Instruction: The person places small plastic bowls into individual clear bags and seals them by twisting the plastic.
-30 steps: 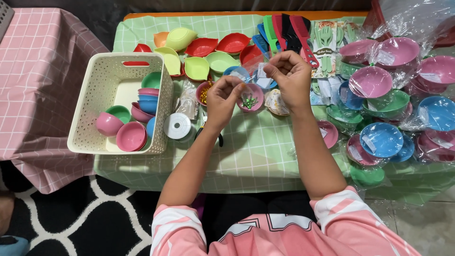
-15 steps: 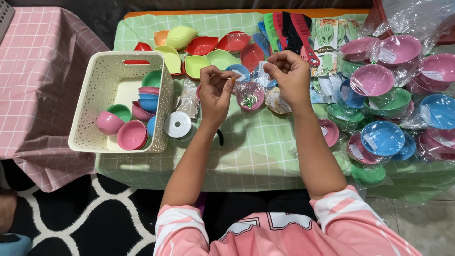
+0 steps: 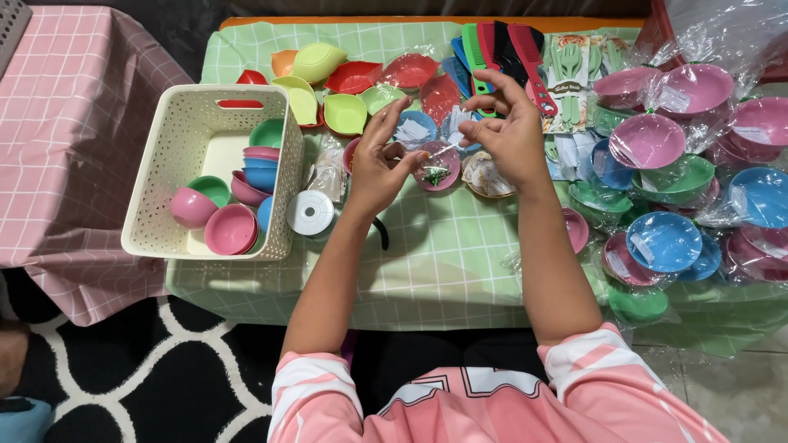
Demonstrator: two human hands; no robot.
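Left hand: the left hand (image 3: 379, 164) is raised over the middle of the table (image 3: 427, 271), fingers spread and loosely curled, pinching one end of a thin clear strip (image 3: 439, 150); palm faces the other hand.
Right hand: the right hand (image 3: 510, 135) is just across from it, fingertips pinched on the other end of the strip, the rest of the fingers arched above.
Strip: it runs between the two hands, directly above a small wrapped pink bowl.
Pink bowl: the small pink bowl (image 3: 437, 168) sits on the green checked cloth between the hands, wrapped in clear film, with something green and small inside.
Basket: a cream perforated basket (image 3: 176, 148) stands at the table's left edge, holding pink, blue and green bowls.
Tape roll: a white tape roll (image 3: 310, 212) lies just beside the basket's right wall, near the left wrist.
Far edge: leaf-shaped dishes (image 3: 345, 113) in red, yellow, green and orange lie along the far edge, with combs (image 3: 497, 45) beside them.
Right side: wrapped bowls (image 3: 665, 242) in pink, blue and green crowd the table's right end, some stacked.
Left of table: a pink checked cloth (image 3: 66, 123) covers a surface beside the basket.
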